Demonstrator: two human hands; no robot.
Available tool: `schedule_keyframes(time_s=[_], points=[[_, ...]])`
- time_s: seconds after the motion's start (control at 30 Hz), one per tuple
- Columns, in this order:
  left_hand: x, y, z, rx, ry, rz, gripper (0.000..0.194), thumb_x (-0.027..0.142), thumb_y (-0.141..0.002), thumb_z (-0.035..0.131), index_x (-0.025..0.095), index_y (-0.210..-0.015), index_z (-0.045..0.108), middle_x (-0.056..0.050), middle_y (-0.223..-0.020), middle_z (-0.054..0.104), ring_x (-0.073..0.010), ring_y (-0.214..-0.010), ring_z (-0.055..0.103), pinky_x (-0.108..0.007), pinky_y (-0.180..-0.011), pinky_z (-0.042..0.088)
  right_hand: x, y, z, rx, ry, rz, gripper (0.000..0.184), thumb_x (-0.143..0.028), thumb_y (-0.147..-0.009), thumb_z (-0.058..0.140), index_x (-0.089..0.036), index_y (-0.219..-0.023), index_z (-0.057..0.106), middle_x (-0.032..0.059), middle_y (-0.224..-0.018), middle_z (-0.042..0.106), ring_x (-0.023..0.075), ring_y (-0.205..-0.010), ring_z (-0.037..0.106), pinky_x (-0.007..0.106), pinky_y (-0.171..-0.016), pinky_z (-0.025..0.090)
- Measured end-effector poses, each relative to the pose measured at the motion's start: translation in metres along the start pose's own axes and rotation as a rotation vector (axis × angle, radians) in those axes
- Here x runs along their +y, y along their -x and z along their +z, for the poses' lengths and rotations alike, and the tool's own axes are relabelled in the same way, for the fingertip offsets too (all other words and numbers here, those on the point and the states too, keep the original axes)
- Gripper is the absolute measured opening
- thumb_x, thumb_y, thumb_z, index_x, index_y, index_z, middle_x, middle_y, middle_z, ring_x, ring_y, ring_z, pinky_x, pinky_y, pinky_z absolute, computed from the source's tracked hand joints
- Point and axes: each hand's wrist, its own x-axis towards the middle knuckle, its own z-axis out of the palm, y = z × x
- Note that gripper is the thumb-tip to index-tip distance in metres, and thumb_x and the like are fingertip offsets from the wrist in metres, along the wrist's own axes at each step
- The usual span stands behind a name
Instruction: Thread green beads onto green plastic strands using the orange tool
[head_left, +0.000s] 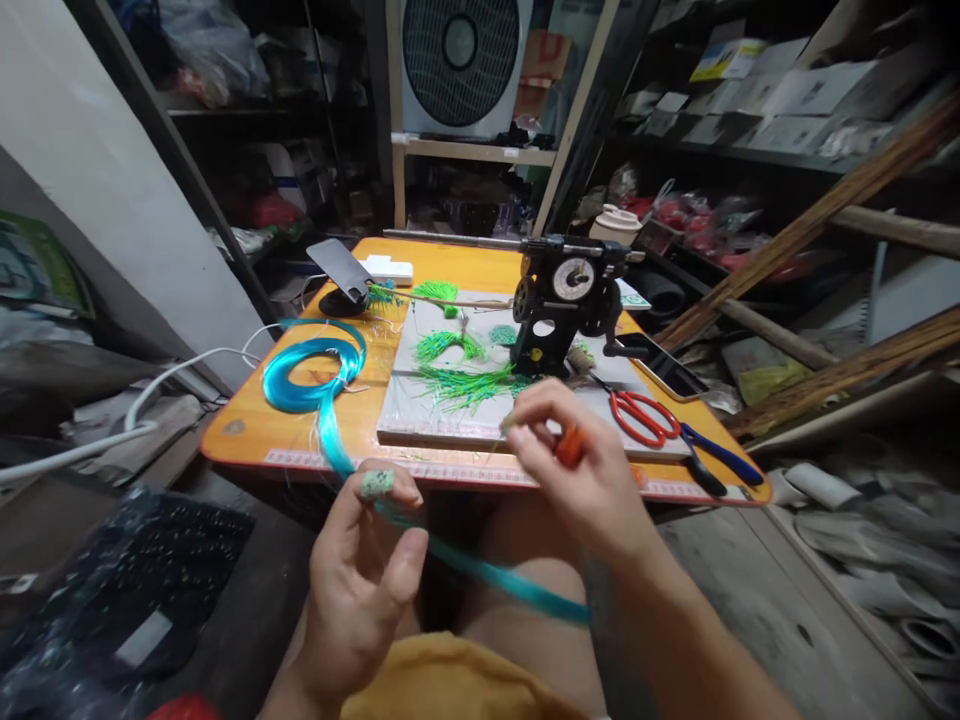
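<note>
My left hand point(360, 580) is closed in a pinch on a bundle of turquoise strands point(315, 375), which coils on the orange table point(247, 430) and trails across my lap. Its index finger wears a taped band. My right hand point(577, 465) is closed around a small orange tool point(570, 445) and pinches a thin strand end near the table's front edge. Green tufts point(457, 385) lie on a white board point(420, 415) just beyond both hands.
A black hand-crank device with a dial point(562, 310) stands at the table's back. Red scissors point(641, 415) and blue-handled pliers point(716, 460) lie at the right. A phone on a stand point(341, 275) sits back left. Shelves and a fan point(457, 60) crowd behind.
</note>
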Motion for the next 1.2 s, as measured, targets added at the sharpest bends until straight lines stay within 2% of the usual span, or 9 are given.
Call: schedule_keyframes(time_s=[0.17, 0.33, 0.43, 0.57, 0.67, 0.77, 0.93, 1.03, 1.2], points=[[-0.007, 0.006, -0.001, 0.020, 0.032, -0.089, 0.010, 0.019, -0.095, 0.060, 0.027, -0.100, 0.061, 0.000, -0.094, 0.057, -0.0146, -0.089, 0.059, -0.020, -0.082, 0.050, 0.011, -0.068, -0.010, 0.091, -0.254, 0.164, 0.016, -0.032, -0.084, 0.065, -0.021, -0.077, 0.055, -0.0057, -0.063, 0.037, 0.0088, -0.052, 0.031, 0.024, -0.046, 0.026], [-0.015, 0.009, -0.008, 0.036, 0.024, -0.091, 0.008, 0.020, -0.096, 0.057, 0.027, -0.098, 0.062, -0.001, -0.093, 0.058, -0.0149, -0.088, 0.059, -0.019, -0.081, 0.051, 0.021, -0.091, -0.009, 0.034, -0.211, 0.234, 0.017, -0.032, -0.082, 0.060, -0.022, -0.073, 0.050, -0.0050, -0.065, 0.031, 0.0092, -0.052, 0.026, 0.024, -0.042, 0.018], [-0.016, 0.008, -0.009, 0.032, 0.021, -0.074, 0.008, 0.020, -0.096, 0.057, 0.026, -0.097, 0.063, -0.001, -0.091, 0.059, -0.0154, -0.087, 0.059, -0.019, -0.080, 0.052, 0.026, -0.095, -0.006, 0.014, -0.142, 0.219, 0.018, -0.033, -0.084, 0.059, -0.022, -0.073, 0.050, -0.0047, -0.064, 0.034, 0.0098, -0.052, 0.027, 0.024, -0.043, 0.020], [-0.012, 0.010, -0.005, 0.042, 0.021, -0.116, 0.004, 0.024, -0.095, 0.060, 0.024, -0.095, 0.064, -0.003, -0.090, 0.059, -0.0168, -0.083, 0.059, -0.022, -0.075, 0.051, 0.035, -0.095, -0.003, 0.012, 0.008, 0.183, 0.021, -0.036, -0.081, 0.070, -0.020, -0.076, 0.058, -0.0010, -0.072, 0.051, 0.0121, -0.061, 0.043, 0.027, -0.055, 0.036], [-0.013, 0.023, -0.005, 0.121, 0.035, -0.173, 0.009, 0.030, -0.093, 0.063, 0.023, -0.088, 0.065, -0.002, -0.085, 0.057, -0.0164, -0.079, 0.056, -0.022, -0.071, 0.049, 0.035, -0.076, -0.006, 0.079, 0.243, 0.063, 0.015, -0.029, -0.081, 0.072, -0.019, -0.086, 0.062, 0.0035, -0.087, 0.060, 0.0179, -0.079, 0.055, 0.032, -0.072, 0.045], [-0.027, 0.051, -0.013, 0.196, 0.027, -0.298, 0.019, 0.036, -0.091, 0.065, 0.021, -0.081, 0.065, -0.002, -0.077, 0.057, -0.0161, -0.074, 0.055, -0.023, -0.069, 0.047, 0.029, -0.040, -0.015, 0.092, 0.440, -0.047, 0.007, -0.026, -0.091, 0.064, -0.020, -0.094, 0.063, 0.0046, -0.089, 0.063, 0.0200, -0.083, 0.060, 0.034, -0.077, 0.047], [-0.061, 0.095, -0.024, 0.196, 0.096, -0.749, 0.036, 0.050, -0.081, 0.074, 0.017, -0.092, 0.065, 0.002, -0.065, 0.057, -0.0123, -0.060, 0.053, -0.022, -0.058, 0.044, 0.020, 0.025, -0.028, -0.034, 0.411, 0.030, 0.006, -0.025, -0.096, 0.060, -0.023, -0.093, 0.064, 0.0043, -0.086, 0.062, 0.0193, -0.076, 0.059, 0.033, -0.069, 0.046], [-0.073, 0.095, -0.020, 0.173, 0.088, -0.813, 0.046, 0.049, -0.074, 0.080, 0.015, -0.100, 0.064, 0.005, -0.056, 0.057, -0.0095, -0.046, 0.048, -0.020, -0.048, 0.037, 0.021, 0.052, -0.027, -0.074, 0.327, 0.102, 0.006, -0.025, -0.096, 0.059, -0.023, -0.093, 0.064, 0.0044, -0.088, 0.062, 0.0186, -0.075, 0.059, 0.032, -0.068, 0.046], [-0.078, 0.068, -0.009, 0.212, 0.024, -0.787, 0.040, 0.049, -0.070, 0.081, 0.017, -0.071, 0.056, 0.005, -0.050, 0.059, -0.0067, -0.037, 0.043, -0.019, -0.042, 0.034, 0.023, 0.078, -0.021, -0.114, 0.254, 0.134, 0.005, -0.023, -0.096, 0.060, -0.023, -0.095, 0.064, 0.0040, -0.091, 0.064, 0.0190, -0.080, 0.060, 0.031, -0.068, 0.046]])
